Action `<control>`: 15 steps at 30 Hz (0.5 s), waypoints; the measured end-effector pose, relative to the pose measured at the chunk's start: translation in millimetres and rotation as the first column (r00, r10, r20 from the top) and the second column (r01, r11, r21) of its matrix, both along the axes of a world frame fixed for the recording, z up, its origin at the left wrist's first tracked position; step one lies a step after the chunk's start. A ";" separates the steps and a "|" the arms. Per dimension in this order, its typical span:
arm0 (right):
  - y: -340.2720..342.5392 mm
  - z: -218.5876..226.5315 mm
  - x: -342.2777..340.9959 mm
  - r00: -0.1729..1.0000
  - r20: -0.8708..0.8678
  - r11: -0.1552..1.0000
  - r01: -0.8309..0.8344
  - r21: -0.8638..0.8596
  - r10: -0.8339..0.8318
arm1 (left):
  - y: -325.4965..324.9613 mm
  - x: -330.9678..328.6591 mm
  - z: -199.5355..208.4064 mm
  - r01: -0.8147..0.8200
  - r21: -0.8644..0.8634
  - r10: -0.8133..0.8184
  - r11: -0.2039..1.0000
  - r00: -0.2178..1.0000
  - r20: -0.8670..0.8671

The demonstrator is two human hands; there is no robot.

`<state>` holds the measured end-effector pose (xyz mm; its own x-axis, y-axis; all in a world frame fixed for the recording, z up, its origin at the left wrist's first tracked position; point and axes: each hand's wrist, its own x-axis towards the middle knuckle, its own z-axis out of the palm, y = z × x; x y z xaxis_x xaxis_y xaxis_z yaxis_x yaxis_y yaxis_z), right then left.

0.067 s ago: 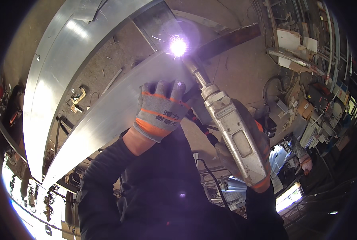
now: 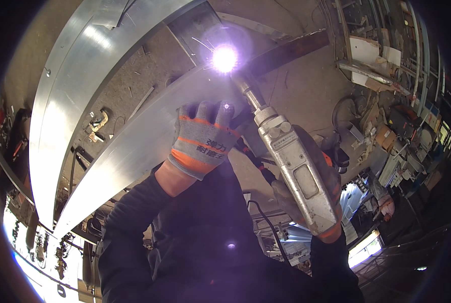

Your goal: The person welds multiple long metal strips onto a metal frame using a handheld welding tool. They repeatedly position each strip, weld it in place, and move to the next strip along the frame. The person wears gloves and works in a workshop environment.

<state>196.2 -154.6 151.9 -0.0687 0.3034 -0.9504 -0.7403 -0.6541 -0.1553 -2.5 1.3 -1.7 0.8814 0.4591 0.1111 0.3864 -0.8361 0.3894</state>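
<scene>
A laser welding gun [image 2: 296, 164] with a silvery body slants up from the lower right, and my gloved right hand [image 2: 327, 174] is wrapped round it, partly hidden behind the body. Its nozzle ends just below a glaring white-violet weld spot [image 2: 225, 59] with sparks. That glare sits at the upper end of a long, tapering silvery metal beam [image 2: 129, 146], where a metal plate [image 2: 197, 28] meets it. My left hand [image 2: 203, 139], in a grey and orange glove, bears on the beam near its close edge, fingers curled; their tips are hidden.
A second, wide curved metal piece [image 2: 64, 101] bends along the left. A clamp [image 2: 100, 121] lies on the floor between the two pieces. Racks and scrap panels [image 2: 367, 58] stand at the right. A dark cable [image 2: 273, 227] hangs near my body.
The weld glare has grown slightly larger, and its sparks fly differently. Both hands and the welding gun stay in place.
</scene>
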 end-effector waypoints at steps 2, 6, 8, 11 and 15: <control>-5.7 -1.2 3.4 0.979 -0.135 0.983 0.137 -0.126 -0.154 | -0.8 0.7 0.6 -0.008 -0.008 0.008 1.000 1.000 -0.013; -18.6 -12.9 8.7 0.868 -0.360 0.936 0.346 -0.059 -0.343 | -1.3 0.6 1.3 0.013 0.039 -0.010 0.999 0.997 -0.076; -20.4 -12.5 5.2 0.922 -0.282 0.956 0.290 0.052 -0.264 | -0.7 -0.5 1.7 0.025 0.045 -0.021 0.999 0.997 -0.081; -21.3 -4.1 1.8 0.996 0.077 0.999 -0.036 -0.023 0.037 | -1.6 -0.4 1.0 0.023 0.037 -0.020 0.999 0.998 -0.060; -18.3 -3.5 7.1 0.965 -0.176 0.979 0.176 -0.103 -0.192 | -3.6 -0.2 -1.7 0.008 0.053 -0.005 0.999 0.999 -0.050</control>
